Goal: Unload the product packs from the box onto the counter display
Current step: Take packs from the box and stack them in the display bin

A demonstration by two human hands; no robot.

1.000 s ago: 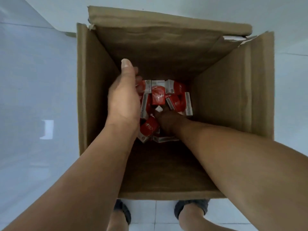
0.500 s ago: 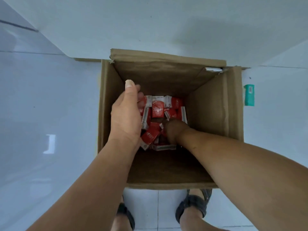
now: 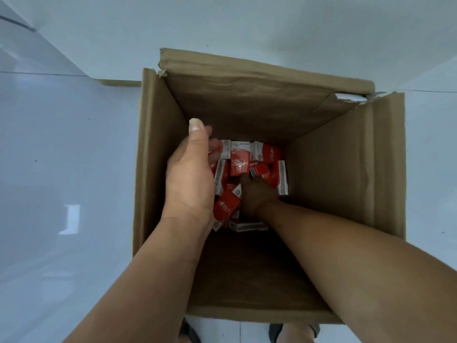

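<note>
Red packs [image 3: 239,167] lie jumbled at the bottom of the box [image 3: 321,169], under and just ahead of my right hand [image 3: 257,194], which is nearest, fingers buried so grip can't tell, while my left hand [image 3: 190,179] alongside curls round a few packs.

Box [image 3: 321,181]: matt brown corrugated cardboard, far wall creased, torn paper at the far-right corner. Packs [image 3: 226,205]: red and white printed card, slight sheen. Floor [image 3: 61,157]: glossy pale tile, reflective.

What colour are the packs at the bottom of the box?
The packs are red with white sides; head view.
</note>
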